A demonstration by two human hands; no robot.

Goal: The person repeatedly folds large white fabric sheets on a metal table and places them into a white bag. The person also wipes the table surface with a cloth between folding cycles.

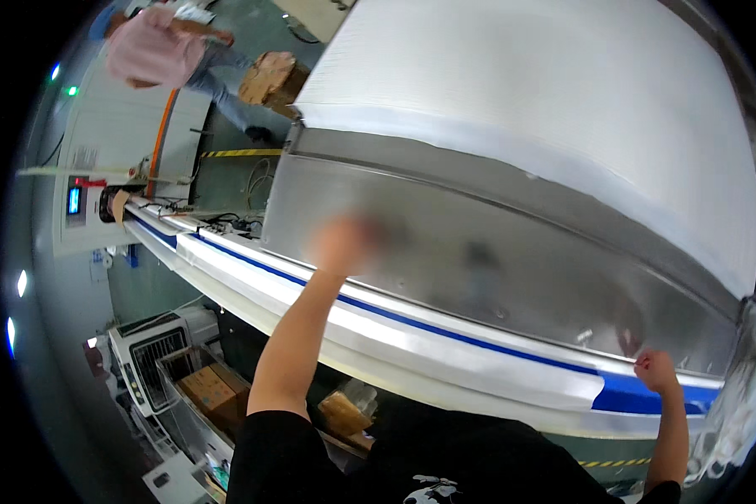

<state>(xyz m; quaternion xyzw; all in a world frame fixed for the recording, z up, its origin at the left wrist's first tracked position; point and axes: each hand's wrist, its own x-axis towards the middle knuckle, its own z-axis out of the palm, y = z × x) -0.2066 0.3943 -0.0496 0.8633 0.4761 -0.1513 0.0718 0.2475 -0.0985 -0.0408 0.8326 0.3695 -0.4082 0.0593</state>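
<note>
Gripping white film strip point(445, 357), right hand point(657, 371) closed on its end, left hand point(342, 244) blurred above.

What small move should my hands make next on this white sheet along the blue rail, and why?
Probably bring the left hand down onto the white sheet. That hand is raised and blurred over the metal panel, while the right hand is closed at the sheet's end on the blue rail, so only one end looks held.

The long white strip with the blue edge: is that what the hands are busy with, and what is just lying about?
In hand:
long white strip with blue edge
shiny metal panel
left hand, blurred
right hand, fisted at the strip

Lying about:
brown cardboard boxes
white wire crate
</note>
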